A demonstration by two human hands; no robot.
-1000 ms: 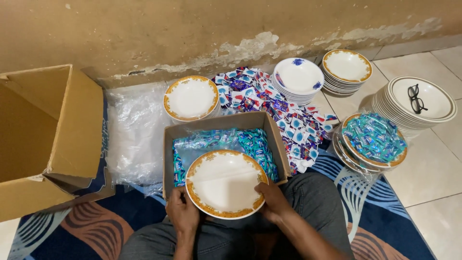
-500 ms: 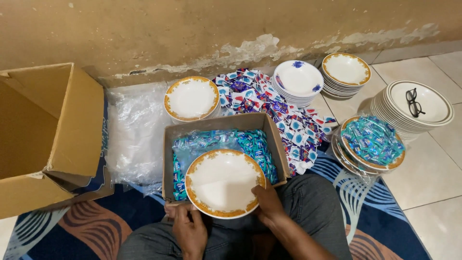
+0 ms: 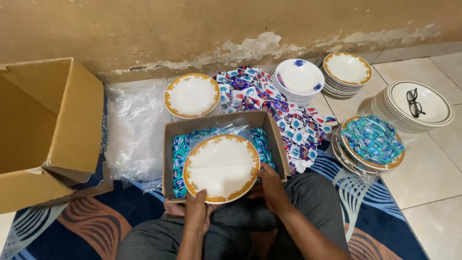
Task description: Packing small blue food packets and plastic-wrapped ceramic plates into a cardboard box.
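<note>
Holding gold-rimmed plate (image 3: pixel 221 167) above small cardboard box (image 3: pixel 274 132) | left hand (image 3: pixel 197 214) and right hand (image 3: pixel 269 185) fingers grip its near rim | box holds blue-green sachets (image 3: pixel 179 150)

Seated person wearing dark grey jeans, with bare forearms and two bare hands, left (image 3: pixel 198 212) and right (image 3: pixel 270 188), no sleeves showing.

A large open brown cardboard box (image 3: pixel 45 130) lies left beside crumpled clear plastic sheeting (image 3: pixel 134 130); black-framed eyeglasses (image 3: pixel 414 102) rest on stacked white black-rimmed bowls (image 3: pixel 392 113).
</note>
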